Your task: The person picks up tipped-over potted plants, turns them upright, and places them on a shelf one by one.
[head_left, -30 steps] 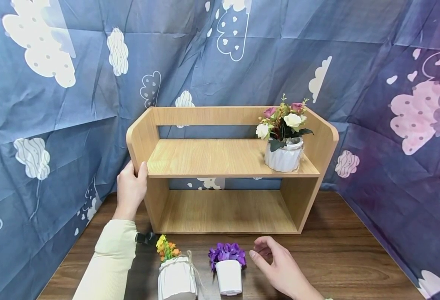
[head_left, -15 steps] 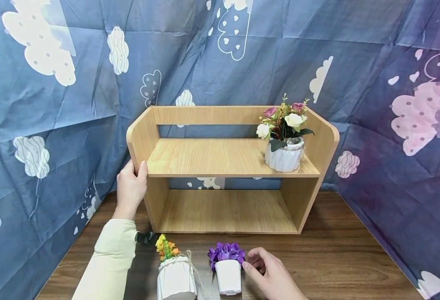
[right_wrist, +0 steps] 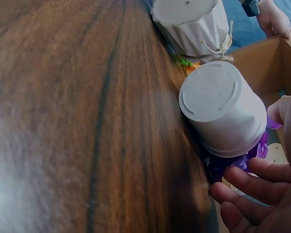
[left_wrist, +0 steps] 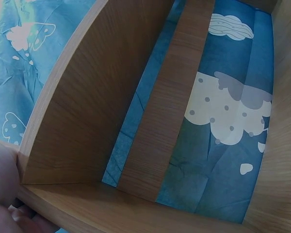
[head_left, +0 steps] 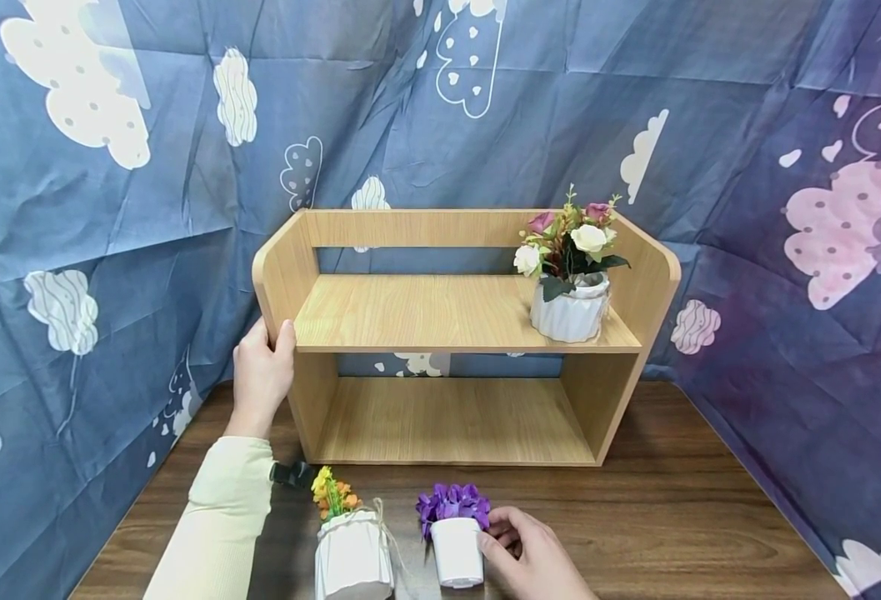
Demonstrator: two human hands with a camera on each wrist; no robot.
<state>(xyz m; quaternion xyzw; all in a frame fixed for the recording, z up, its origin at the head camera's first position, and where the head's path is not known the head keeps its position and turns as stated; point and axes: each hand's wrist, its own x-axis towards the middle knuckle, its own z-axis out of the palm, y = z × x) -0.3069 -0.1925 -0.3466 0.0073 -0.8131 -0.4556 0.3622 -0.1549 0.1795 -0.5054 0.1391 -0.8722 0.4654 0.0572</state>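
Observation:
My left hand (head_left: 262, 371) grips the left side panel of a two-tier wooden shelf (head_left: 440, 312), thumb in front. In the left wrist view, part of that hand (left_wrist: 9, 194) shows at the panel's edge. A small white pot of purple flowers (head_left: 458, 550) lies on its side on the table, base towards me. My right hand (head_left: 533, 554) is at its right side, with loosely bent fingers by the rim and flowers. The right wrist view shows the thumb and fingers (right_wrist: 266, 179) spread on either side of the blooms, not closed round the pot.
Left of the purple flowers lies a larger white pot with yellow and orange flowers (head_left: 354, 554), tied with twine. A white pot of roses (head_left: 569, 308) stands at the right of the upper tier. Blue cloud-print cloth (head_left: 440, 108) hangs behind the dark wooden table (head_left: 695, 500).
My right hand has moved left and towards me, from beside the purple flowers to the pot's rim. The left hand has kept its grip on the shelf.

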